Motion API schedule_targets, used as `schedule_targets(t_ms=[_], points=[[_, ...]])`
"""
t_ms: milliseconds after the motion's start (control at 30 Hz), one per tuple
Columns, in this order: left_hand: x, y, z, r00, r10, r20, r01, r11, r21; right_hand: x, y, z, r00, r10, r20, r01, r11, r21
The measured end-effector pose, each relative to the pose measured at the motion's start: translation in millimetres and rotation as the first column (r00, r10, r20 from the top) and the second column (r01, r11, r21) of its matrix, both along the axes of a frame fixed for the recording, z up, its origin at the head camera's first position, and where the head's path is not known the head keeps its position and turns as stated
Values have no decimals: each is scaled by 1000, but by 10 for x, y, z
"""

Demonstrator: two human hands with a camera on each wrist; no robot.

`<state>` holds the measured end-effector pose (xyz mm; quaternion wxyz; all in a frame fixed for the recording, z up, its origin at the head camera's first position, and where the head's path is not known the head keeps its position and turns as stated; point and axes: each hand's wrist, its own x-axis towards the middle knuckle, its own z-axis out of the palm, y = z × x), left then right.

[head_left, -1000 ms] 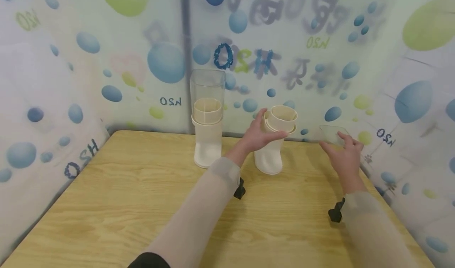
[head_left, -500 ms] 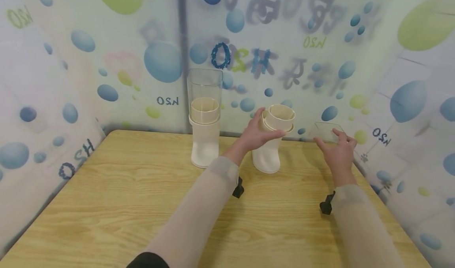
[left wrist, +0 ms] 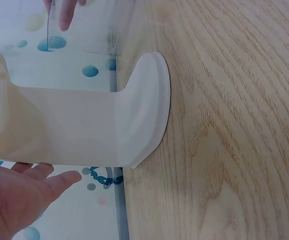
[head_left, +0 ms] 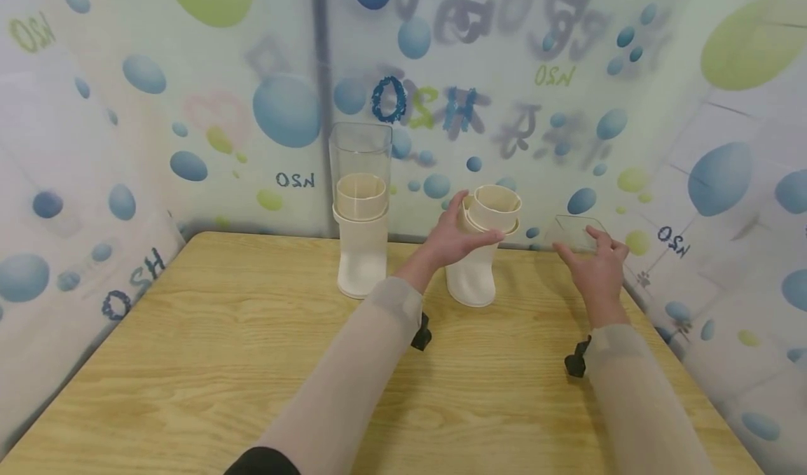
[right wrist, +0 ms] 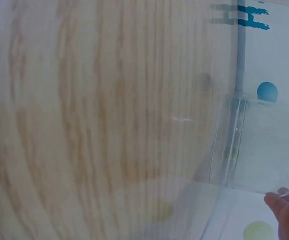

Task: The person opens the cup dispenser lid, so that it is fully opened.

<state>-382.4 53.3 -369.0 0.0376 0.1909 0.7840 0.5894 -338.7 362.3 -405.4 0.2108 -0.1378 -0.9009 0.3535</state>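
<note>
A cream dispenser base (head_left: 474, 275) with a round collar and flared foot stands upright near the back of the wooden table. My left hand (head_left: 450, 240) grips it just under the collar, thumb across the front. In the left wrist view, that hand (left wrist: 19, 200) lies against the upper column (left wrist: 64, 120), some fingers hidden behind. Right of the base, my right hand (head_left: 597, 272) holds a clear plastic container (head_left: 575, 231) above the table by its upper part. Its clear wall fills much of the right wrist view, where fingertips (right wrist: 287, 205) touch its edge.
A second cream base (head_left: 363, 251) stands on the left, with a clear square container (head_left: 361, 146) set upright on it. Printed curtain walls (head_left: 284, 54) enclose the table (head_left: 189, 363) at the back and sides. Small black devices hang from both wrists.
My right hand and the clear container have shifted slightly left and away from me. The left hand keeps its grip on the base. The head view has turned a little to the right.
</note>
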Motion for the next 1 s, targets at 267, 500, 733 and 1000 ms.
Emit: schedule_targets(t_ms=[267, 500, 733, 1000], points=[[22, -21, 25, 1000, 10, 6, -10, 1000, 2, 3, -27, 16, 1000, 7, 5, -7, 1000, -8], [150, -27, 58, 999, 19, -27, -18, 999, 49, 7, 31, -9, 1000, 15, 12, -15, 1000, 1], [151, -18, 50, 999, 32, -38, -30, 999, 38, -19, 63, -18, 999, 26, 27, -26, 1000, 6], [180, -2, 53, 998, 40, -39, -39, 999, 33, -15, 86, -13, 999, 33, 30, -33, 999, 7]])
